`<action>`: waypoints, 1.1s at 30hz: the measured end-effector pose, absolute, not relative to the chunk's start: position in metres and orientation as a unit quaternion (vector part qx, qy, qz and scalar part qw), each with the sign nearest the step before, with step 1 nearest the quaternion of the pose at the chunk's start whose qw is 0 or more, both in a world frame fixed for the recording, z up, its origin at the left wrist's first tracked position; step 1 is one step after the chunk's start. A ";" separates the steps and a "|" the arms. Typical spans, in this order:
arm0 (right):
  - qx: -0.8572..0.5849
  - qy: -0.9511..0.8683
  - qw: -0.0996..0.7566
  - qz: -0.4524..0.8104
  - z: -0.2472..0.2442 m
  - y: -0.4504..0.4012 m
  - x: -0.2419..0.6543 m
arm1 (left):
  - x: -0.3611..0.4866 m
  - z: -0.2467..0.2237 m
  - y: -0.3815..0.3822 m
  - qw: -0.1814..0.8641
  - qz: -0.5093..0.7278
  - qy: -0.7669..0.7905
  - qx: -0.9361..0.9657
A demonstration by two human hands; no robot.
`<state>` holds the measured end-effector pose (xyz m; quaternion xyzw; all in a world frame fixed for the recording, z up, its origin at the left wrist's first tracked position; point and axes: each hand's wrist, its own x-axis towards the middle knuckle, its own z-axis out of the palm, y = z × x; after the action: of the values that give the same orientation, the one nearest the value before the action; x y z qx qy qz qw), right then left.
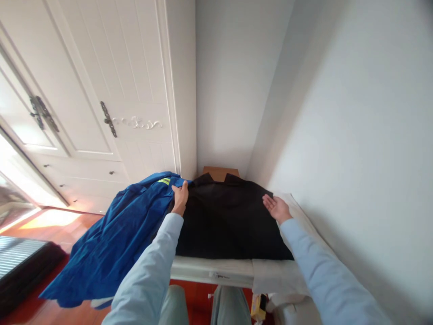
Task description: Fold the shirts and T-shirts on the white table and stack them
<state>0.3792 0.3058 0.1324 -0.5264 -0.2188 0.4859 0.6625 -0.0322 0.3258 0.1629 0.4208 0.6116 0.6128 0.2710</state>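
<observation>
A black collared garment (230,221) lies spread in front of me, its collar at the far end. A blue jacket (125,230) with a yellow-green reflective stripe hangs off to the left, overlapping the black garment's left side. My left hand (180,197) is closed on the blue jacket's edge near the stripe, beside the black garment's left shoulder; some of its fingers are hidden. At the black garment's right shoulder, my right hand (278,207) is open, palm partly turned up and fingers extended together over the cloth's edge.
Underneath the clothes is a white-edged table or board (209,271), with a white cloth (280,275) at its right. A brown wooden piece (221,173) shows behind the collar. White wardrobe (135,67) at left, grey wall (355,113) at right. A dark case (30,266) is on the floor.
</observation>
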 end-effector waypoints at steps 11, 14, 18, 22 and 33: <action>-0.554 -0.506 0.590 0.299 0.103 0.297 0.327 | -0.032 0.103 0.287 0.085 0.242 0.542 0.800; -0.496 -0.713 0.452 0.202 0.104 0.290 0.302 | -0.019 0.099 0.279 0.083 0.193 0.510 0.834; -0.522 -0.801 0.256 0.141 0.086 0.289 0.309 | -0.024 0.084 0.274 0.106 0.135 0.531 0.830; -0.611 -0.754 0.201 0.129 0.075 0.289 0.349 | -0.049 0.077 0.273 0.114 0.129 0.544 0.822; -0.507 -0.768 0.329 0.212 0.087 0.147 0.301 | 0.030 0.120 0.197 0.250 0.456 0.547 0.656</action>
<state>0.3015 0.1473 0.0874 -0.5071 -0.7679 0.2125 0.3286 0.0297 0.1975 0.1198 0.6565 0.5468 0.4556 0.2500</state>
